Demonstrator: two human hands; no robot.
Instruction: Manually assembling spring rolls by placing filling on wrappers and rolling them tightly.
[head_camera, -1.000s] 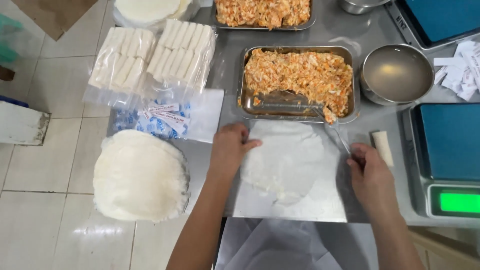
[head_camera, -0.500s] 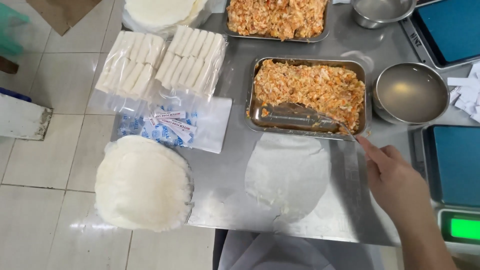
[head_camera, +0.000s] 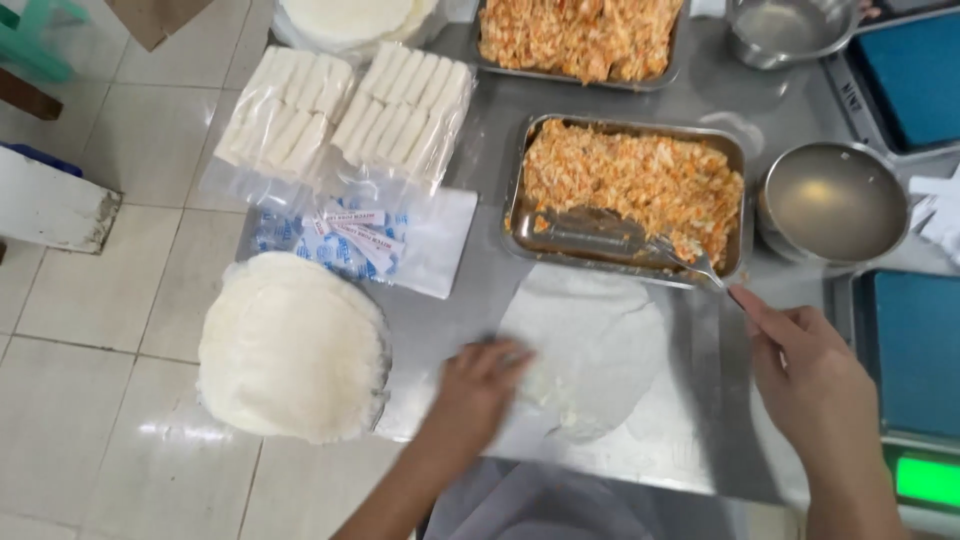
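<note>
The left hand (head_camera: 478, 385), out of view half a second ago, has come back and now lies palm-down, blurred with motion, on the near-left part of the thin round wrapper (head_camera: 590, 350) spread flat on the steel counter (head_camera: 700, 440) close to its near edge; it presses the sheet without gripping anything. The right hand (head_camera: 815, 375), which a second ago rested beside the wrapper, now pinches the handle end of a fork (head_camera: 690, 262) whose tines lie in the nearer tray (head_camera: 520, 215) of orange shredded filling (head_camera: 640, 180), at the scraped-bare near side of that tray. So the sheet reads as laid and steadied while the filling is being reached for. To the left, overhanging the counter's left edge, sits a stack of wrappers (head_camera: 292, 345); beyond it lie a packet with blue print (head_camera: 345, 240) and two bags of white rolls (head_camera: 345, 110). A steel bowl (head_camera: 835, 200) stands right of the tray.
</note>
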